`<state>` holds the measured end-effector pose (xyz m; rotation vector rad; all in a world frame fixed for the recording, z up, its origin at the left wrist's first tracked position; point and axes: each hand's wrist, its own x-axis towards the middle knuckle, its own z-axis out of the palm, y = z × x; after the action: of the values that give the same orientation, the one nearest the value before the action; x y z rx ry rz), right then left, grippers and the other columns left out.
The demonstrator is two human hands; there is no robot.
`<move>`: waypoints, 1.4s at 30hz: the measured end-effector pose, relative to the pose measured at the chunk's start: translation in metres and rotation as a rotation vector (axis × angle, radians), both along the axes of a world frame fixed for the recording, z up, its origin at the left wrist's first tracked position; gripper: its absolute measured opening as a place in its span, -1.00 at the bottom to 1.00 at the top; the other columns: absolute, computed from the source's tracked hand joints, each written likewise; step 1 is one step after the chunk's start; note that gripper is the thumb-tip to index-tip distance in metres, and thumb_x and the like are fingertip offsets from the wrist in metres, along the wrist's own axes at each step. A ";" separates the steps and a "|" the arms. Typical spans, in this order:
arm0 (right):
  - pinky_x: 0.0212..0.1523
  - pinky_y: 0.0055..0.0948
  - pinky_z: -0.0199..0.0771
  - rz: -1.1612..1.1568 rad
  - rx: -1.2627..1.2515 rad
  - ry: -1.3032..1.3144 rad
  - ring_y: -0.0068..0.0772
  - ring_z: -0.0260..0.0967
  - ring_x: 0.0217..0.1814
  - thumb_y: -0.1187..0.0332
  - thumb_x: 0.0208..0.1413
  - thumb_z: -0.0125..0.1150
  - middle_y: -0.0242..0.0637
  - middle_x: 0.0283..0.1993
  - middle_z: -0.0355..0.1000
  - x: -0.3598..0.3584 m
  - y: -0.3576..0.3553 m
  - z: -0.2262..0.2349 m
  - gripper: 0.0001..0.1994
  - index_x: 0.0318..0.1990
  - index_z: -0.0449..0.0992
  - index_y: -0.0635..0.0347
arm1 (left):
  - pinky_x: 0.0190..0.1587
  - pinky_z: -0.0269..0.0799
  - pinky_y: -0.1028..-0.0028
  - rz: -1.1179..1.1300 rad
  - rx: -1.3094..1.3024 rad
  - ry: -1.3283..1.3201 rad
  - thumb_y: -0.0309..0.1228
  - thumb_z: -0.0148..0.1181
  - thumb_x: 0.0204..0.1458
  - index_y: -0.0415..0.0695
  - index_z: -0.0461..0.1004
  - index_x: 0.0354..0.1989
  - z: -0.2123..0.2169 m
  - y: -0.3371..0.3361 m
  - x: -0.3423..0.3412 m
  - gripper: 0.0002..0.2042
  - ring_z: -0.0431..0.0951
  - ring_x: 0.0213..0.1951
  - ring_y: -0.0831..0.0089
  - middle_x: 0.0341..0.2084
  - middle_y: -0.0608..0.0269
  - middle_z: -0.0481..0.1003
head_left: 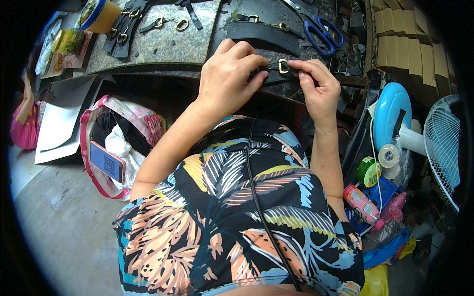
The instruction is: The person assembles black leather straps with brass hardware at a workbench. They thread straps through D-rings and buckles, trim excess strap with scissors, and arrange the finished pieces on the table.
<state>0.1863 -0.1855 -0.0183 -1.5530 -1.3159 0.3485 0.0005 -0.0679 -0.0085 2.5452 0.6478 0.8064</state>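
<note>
Between my two hands, at the near edge of the worktable [173, 39], a black strap with a gold-coloured metal ring [283, 66] is held level. My left hand [226, 76] pinches the strap on the ring's left side, thumb and index finger together. From the right, the fingers of my right hand [320, 91] close on the strap beside the ring. Just beyond my hands lies a curved black leather-like piece [264, 37] with gold-coloured fittings. Blue-handled scissors [316, 25] rest to its right. Part of the strap is hidden by my fingers.
More black straps with metal fittings [159, 22] lie on the table's left, near a yellow tub [101, 17]. A pink-edged bag holding a phone [106, 162] stands lower left. On the right are a fan [442, 143], tape rolls [388, 155], a pink bottle [362, 203] and stacked cardboard [407, 54].
</note>
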 end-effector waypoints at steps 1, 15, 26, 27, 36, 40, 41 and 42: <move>-0.25 -0.50 0.49 0.014 0.014 0.009 -0.45 0.51 -0.29 0.67 0.07 0.13 -0.25 -0.28 0.58 0.001 0.000 0.000 -0.75 -0.17 0.69 0.28 | -0.21 0.50 0.33 -0.008 0.025 -0.023 -0.39 0.47 -0.08 -0.06 0.68 -0.21 0.000 0.000 0.001 -0.77 0.50 -0.22 0.25 -0.30 0.27 0.55; -0.14 -0.57 0.50 -0.036 -0.105 0.152 -0.57 0.53 -0.21 0.47 0.16 0.38 -0.32 -0.25 0.61 -0.005 0.001 -0.001 -0.79 -0.05 0.69 0.18 | -0.20 0.49 0.34 -0.096 -0.042 -0.280 -0.49 0.47 -0.11 -0.11 0.65 -0.30 -0.005 0.000 0.016 -0.83 0.53 -0.23 0.29 -0.35 0.28 0.62; 0.03 -0.58 0.48 -0.052 -0.005 0.460 -0.59 0.51 -0.06 0.55 0.26 0.24 -0.35 -0.11 0.62 0.002 -0.005 -0.001 -0.84 -0.05 0.65 0.29 | -0.18 0.51 0.33 -0.086 0.128 -0.080 -0.33 0.54 -0.18 -0.05 0.62 -0.20 -0.006 -0.002 0.010 -0.67 0.50 -0.22 0.25 -0.34 0.29 0.56; 0.03 -0.58 0.48 -0.051 -0.002 0.459 -0.59 0.51 -0.06 0.55 0.26 0.24 -0.35 -0.10 0.62 0.001 -0.005 -0.001 -0.84 -0.05 0.65 0.29 | -0.18 0.51 0.33 -0.074 0.146 -0.074 -0.31 0.55 -0.18 -0.05 0.62 -0.19 -0.005 -0.003 0.009 -0.65 0.50 -0.22 0.25 -0.33 0.28 0.55; -0.06 -0.55 0.50 -0.027 -0.104 0.182 -0.52 0.55 -0.14 0.56 0.23 0.23 -0.30 -0.18 0.63 0.002 -0.004 0.009 -0.85 -0.11 0.67 0.26 | -0.16 0.49 0.31 0.023 0.183 0.011 -0.39 0.47 -0.10 -0.04 0.61 -0.11 -0.003 -0.004 0.009 -0.67 0.49 -0.20 0.23 -0.28 0.28 0.53; -0.17 -0.49 0.52 -0.074 -0.202 -0.084 -0.40 0.58 -0.23 0.55 0.19 0.24 -0.26 -0.24 0.60 0.000 -0.004 0.016 -0.86 -0.15 0.67 0.22 | -0.12 0.49 0.31 0.016 0.202 0.047 -0.41 0.46 -0.11 -0.01 0.63 -0.10 0.000 0.003 0.010 -0.67 0.49 -0.19 0.25 -0.28 0.30 0.54; -0.18 -0.48 0.52 -0.083 -0.217 -0.112 -0.40 0.58 -0.24 0.55 0.18 0.25 -0.26 -0.25 0.60 -0.001 -0.003 0.017 -0.86 -0.15 0.67 0.22 | -0.14 0.47 0.31 0.012 0.194 0.021 -0.39 0.47 -0.13 -0.01 0.63 -0.14 0.000 0.004 0.011 -0.69 0.48 -0.19 0.25 -0.29 0.31 0.52; -0.18 -0.48 0.52 -0.086 -0.198 -0.087 -0.40 0.58 -0.24 0.55 0.18 0.25 -0.26 -0.25 0.60 -0.001 -0.002 0.017 -0.86 -0.15 0.67 0.22 | -0.16 0.46 0.30 0.010 0.191 -0.006 -0.36 0.47 -0.15 -0.02 0.63 -0.19 0.000 0.004 0.012 -0.70 0.48 -0.19 0.26 -0.31 0.32 0.51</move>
<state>0.1850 -0.1880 -0.0014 -1.8023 -1.3085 0.3695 0.0127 -0.0641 -0.0080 2.7105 0.6086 0.9184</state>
